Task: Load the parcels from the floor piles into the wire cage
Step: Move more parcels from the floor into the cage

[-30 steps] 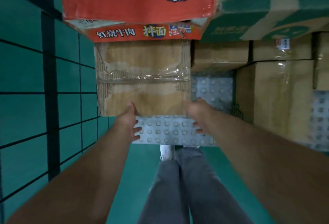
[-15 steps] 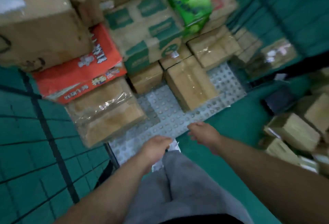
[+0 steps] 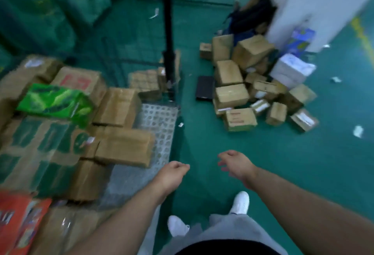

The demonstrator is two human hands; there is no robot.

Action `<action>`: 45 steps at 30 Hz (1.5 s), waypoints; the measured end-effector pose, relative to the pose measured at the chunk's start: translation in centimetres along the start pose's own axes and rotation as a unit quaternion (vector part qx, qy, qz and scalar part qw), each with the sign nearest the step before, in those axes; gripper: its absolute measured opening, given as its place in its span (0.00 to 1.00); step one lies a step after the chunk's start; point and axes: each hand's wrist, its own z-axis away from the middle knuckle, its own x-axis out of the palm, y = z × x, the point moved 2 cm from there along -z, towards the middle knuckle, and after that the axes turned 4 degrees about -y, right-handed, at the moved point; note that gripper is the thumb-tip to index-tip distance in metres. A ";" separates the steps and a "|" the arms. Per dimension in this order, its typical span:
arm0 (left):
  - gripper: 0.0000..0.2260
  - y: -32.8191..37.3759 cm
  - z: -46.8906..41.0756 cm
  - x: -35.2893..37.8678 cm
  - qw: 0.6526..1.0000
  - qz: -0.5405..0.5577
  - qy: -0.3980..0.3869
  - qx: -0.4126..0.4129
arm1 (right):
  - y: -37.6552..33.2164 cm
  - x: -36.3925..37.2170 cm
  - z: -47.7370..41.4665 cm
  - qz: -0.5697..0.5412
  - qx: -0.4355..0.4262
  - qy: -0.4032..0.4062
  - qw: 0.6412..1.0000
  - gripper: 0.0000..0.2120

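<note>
**Left hand** (image 3: 174,175) — empty, fingers loosely curled, hanging over the green floor (image 3: 283,163) just beside the near right edge of the cage base (image 3: 159,117).

**Right hand** (image 3: 235,165) — empty, fingers relaxed and slightly apart, over open floor.

**Wire cage** (image 3: 129,56) — left of us and part loaded. A brown box (image 3: 123,147) lies on top of others near the right edge of the base, and a green packet (image 3: 56,101) sits tilted on the stack.

**Floor pile** (image 3: 242,92) — a heap of parcels near the white pillar (image 3: 323,7), well apart from both hands.

**Risks, as we judge them:**
- The brown box looks loosely seated. A parcel pushed in beside it could nudge it off the open edge.
- The green packet may slide if the stack is jolted.
- Paper scraps (image 3: 358,131) and a flat black item (image 3: 204,90) lie beside the pile, so we could slip or trip on the way.
- The black post (image 3: 169,32) at the cage corner could catch a carried box.
- Pulling a low parcel from the heap could topple those resting on it.
</note>
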 end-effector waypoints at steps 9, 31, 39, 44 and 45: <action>0.11 16.2 -3.4 18.5 0.984 -0.139 -0.100 0.052 | 6.4 -20.1 1.3 -0.181 -0.009 0.120 0.976 0.09; 0.11 37.4 -20.7 31.6 0.974 -0.201 -0.106 0.002 | 2.5 -45.7 -13.0 -0.183 0.013 0.109 0.977 0.09; 0.15 49.8 -27.9 34.5 0.939 -0.298 -0.164 0.048 | -1.1 -51.8 -15.1 -0.248 0.027 0.187 0.950 0.09; 0.11 54.4 -29.0 41.0 0.919 -0.326 -0.215 0.047 | 1.5 -57.0 -15.7 -0.287 0.061 0.235 0.927 0.09; 0.10 55.1 -29.5 42.5 0.915 -0.333 -0.222 0.041 | 2.3 -58.3 -16.0 -0.295 0.069 0.244 0.921 0.09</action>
